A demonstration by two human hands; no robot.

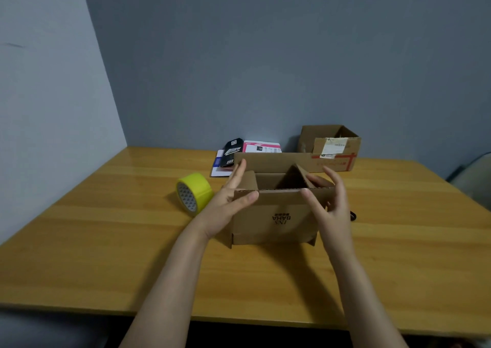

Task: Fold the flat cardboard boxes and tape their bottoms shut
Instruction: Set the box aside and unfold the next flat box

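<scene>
A brown cardboard box (276, 218) stands on the wooden table (106, 241) with its print upside down and its upper flaps partly folded inward. My left hand (233, 196) rests against the box's left side, thumb on the near wall, fingers spread up along the left flap. My right hand (329, 201) is at the right end, fingers apart, touching the right flap and near wall. A roll of yellow tape (195, 193) lies on its side to the left of the box, apart from my left hand.
A second, assembled cardboard box (330, 145) with a label stands at the back by the wall. Flat black, pink and white packages (239, 152) lie behind the box. A small dark object (352, 216) peeks out right of my hand. A grey chair edge (473, 172) shows far right.
</scene>
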